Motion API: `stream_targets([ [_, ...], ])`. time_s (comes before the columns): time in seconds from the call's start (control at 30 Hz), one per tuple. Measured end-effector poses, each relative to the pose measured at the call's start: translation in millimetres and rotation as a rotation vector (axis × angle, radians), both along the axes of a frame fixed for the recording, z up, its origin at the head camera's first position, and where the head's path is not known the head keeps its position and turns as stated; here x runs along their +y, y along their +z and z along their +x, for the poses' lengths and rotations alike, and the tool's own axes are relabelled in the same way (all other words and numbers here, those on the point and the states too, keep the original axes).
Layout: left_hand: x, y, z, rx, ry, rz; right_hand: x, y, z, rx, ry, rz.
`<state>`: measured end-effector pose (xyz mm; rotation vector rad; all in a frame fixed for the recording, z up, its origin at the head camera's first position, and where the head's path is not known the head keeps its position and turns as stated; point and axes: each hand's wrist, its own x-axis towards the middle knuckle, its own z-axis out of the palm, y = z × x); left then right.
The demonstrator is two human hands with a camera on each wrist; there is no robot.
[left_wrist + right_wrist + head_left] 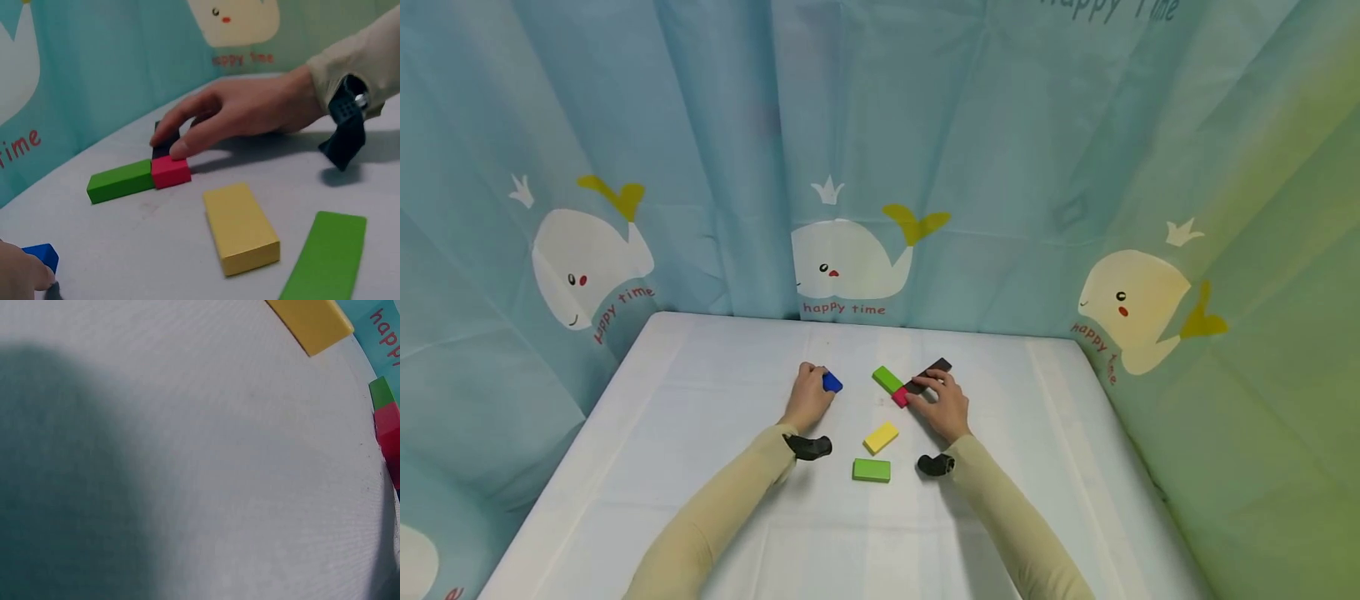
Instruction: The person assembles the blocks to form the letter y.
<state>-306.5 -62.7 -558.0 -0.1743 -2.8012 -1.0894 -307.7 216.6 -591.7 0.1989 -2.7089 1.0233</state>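
Three blocks already joined in a bent line at 12 o'clock on the surface (pixel 700 392): black block (pixel 934 372), pink block (pixel 899 398) and green block (pixel 887 379), touching end to end. Right hand (pixel 942 402) laid over the black-pink joint, grip pinching there with fingertips (pixel 178 149). Left hand (pixel 808 393) at 11 o'clock, grip closed around a blue block (pixel 832 382), not yet joined. Still loose toward 6 o'clock: yellow block (pixel 881 437), then a second green block (pixel 871 470). Judged about half done.
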Motion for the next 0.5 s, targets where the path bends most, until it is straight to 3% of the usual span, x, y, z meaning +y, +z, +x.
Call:
stream_targets([
  [0.5,11,0.9,-17.0,-0.051,0.023,-0.04,1,1.1,0.3,-0.027,0.003,0.004],
])
